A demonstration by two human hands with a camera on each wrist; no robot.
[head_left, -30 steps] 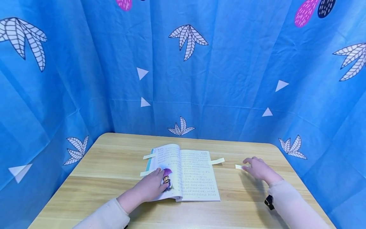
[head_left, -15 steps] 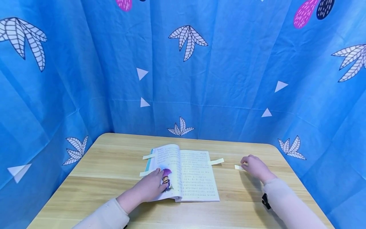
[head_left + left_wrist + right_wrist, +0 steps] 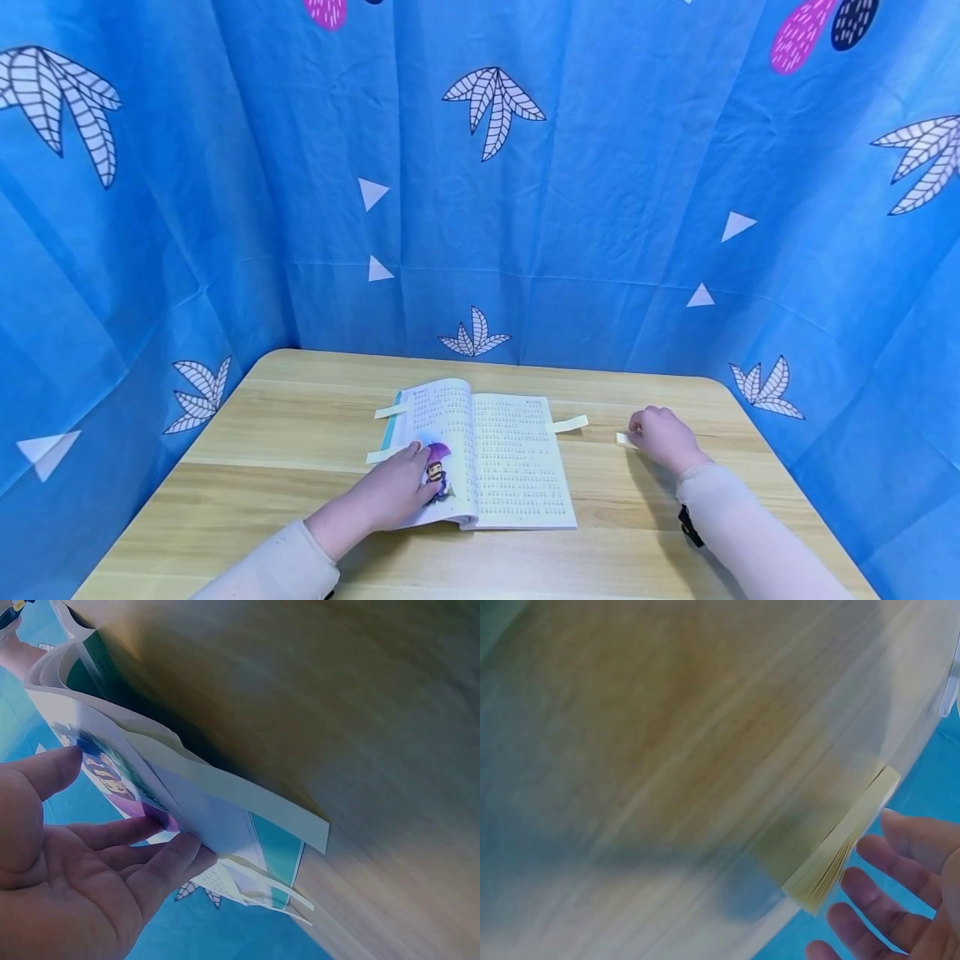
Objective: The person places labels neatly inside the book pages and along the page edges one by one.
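An open book (image 3: pixel 521 467) with printed text lies on the table. My left hand (image 3: pixel 393 493) rests on its left page by a cartoon figure; in the left wrist view the fingers (image 3: pixel 161 866) lie fairly straight against the paper. Pale paper strips stick out from the page edges: two at the left, such as the upper strip (image 3: pixel 391 411), and one strip (image 3: pixel 572 424) at the right. Further right, my right hand (image 3: pixel 663 440) is at a narrow pad of pale yellow sticky notes (image 3: pixel 840 847). Its thumb and bent fingertips are at the pad's edge; nothing shows pinched between them.
The wooden table (image 3: pixel 315 400) has rounded far corners. A blue patterned curtain (image 3: pixel 600 208) hangs close behind it and along both sides. A black band (image 3: pixel 691 527) is on the right wrist.
My right hand has shifted slightly left over the sticky note pad, and its fingers have drawn in. The left hand and the book have stayed put.
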